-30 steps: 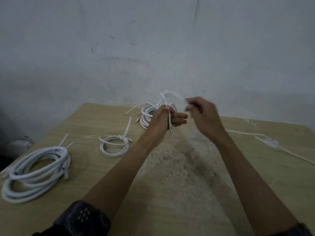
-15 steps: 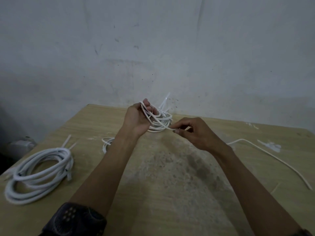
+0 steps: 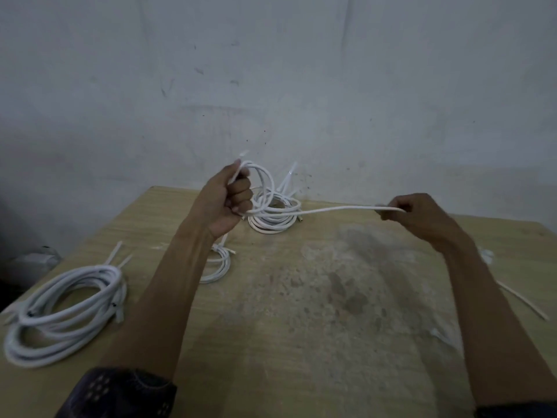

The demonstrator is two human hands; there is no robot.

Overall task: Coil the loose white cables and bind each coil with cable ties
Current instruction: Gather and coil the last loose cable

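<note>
My left hand (image 3: pixel 229 200) is raised above the table's far side and grips a few loops of thin white cable (image 3: pixel 265 179). From that coil a straight run of the cable (image 3: pixel 331 209) stretches right to my right hand (image 3: pixel 419 215), which pinches it. The rest of the cable trails behind my right forearm and reappears on the table at the right (image 3: pixel 521 300). A tied coil (image 3: pixel 272 221) with tie tails sticking up lies on the table behind my left hand.
A large thick white coil (image 3: pixel 63 309) lies at the table's left edge. A small tied coil (image 3: pixel 218 263) sits partly hidden under my left forearm. The wooden table (image 3: pixel 301 342) has a worn grey patch in the middle. A grey wall stands behind.
My right hand has moved right and up, drawing the cable out straight. My left hand has risen a little and turned, with the loops still in its grip.
</note>
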